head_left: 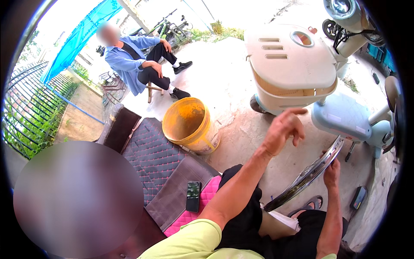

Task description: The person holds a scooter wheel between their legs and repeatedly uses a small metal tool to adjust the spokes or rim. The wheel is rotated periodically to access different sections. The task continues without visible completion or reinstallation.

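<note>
My right hand grips a bare metal wheel rim, held on a slant with its lower end between my knees. The rim is seen nearly edge-on, shiny on its upper side. My left hand is raised in the air beyond the rim, apart from it and holding nothing. Its index finger points to the right, and the other fingers are loosely bent and spread. A pale cloth lies at my lap under the rim's lower end.
A pale blue scooter with a lidded cream basket stands ahead. A stained yellow bucket is beside the quilted seat, where a phone lies. A person sits farther back. A small dark box rests on the ground.
</note>
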A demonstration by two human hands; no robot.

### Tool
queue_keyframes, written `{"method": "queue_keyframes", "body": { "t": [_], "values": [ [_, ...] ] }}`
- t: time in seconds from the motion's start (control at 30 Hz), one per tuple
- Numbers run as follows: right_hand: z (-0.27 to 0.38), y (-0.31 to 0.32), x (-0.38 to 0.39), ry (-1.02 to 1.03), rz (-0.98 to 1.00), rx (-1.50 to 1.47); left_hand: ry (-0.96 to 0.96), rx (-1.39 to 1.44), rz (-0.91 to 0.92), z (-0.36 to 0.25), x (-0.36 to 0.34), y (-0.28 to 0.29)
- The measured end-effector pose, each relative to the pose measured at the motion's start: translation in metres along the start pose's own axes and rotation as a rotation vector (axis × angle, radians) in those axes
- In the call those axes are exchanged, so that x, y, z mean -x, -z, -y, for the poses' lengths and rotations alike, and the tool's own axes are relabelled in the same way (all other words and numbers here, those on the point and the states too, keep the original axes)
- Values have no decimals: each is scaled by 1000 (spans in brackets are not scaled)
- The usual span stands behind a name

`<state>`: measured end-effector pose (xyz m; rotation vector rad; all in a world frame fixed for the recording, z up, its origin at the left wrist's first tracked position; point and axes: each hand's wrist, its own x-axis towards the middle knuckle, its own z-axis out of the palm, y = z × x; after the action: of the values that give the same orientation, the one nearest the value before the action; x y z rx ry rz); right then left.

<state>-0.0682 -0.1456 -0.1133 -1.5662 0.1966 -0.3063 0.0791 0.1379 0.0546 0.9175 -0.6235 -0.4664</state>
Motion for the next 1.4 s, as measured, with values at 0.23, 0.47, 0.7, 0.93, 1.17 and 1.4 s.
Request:
{"method": "queue_keyframes", "body": {
  "t": [0.23, 0.47, 0.7, 0.93, 1.17, 1.4],
  "values": [
    [20, -12, 1, 31, -16, 35, 330, -406, 40, 36, 0, -24],
    [35, -17, 5, 3, -76, 243, 308, -788, 137, 54, 11, -65],
    [13, -11, 3, 105, -110, 209, 224, -830, 143, 90, 20, -84],
    [22, -27, 10, 181, -184, 265, 298, -743, 51, 105, 27, -92],
    [21, -27, 9, 217, -226, 402, 291, -736, 46, 114, 25, -89],
    [51, -30, 24, 288, -132, 528, 409, -824, 81, 100, 25, -89]
  ]
}}
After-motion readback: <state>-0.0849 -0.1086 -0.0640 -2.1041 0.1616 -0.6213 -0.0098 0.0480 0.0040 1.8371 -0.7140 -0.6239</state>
